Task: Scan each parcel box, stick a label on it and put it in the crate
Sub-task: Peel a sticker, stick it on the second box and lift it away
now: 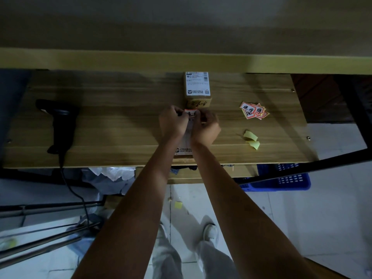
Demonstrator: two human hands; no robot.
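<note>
Head view: both hands pinch a label above the near box.

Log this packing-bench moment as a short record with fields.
hands: left hand and right hand together pinch a red-edged white sticker label
beneath hands: brown cardboard parcel box near the front table edge
behind it: second brown cardboard box with white shipping label
scanner: black handheld barcode scanner, lying at table left, untouched
spare labels: pile of red-edged stickers at right
crate: blue plastic crate under the wooden table
</note>
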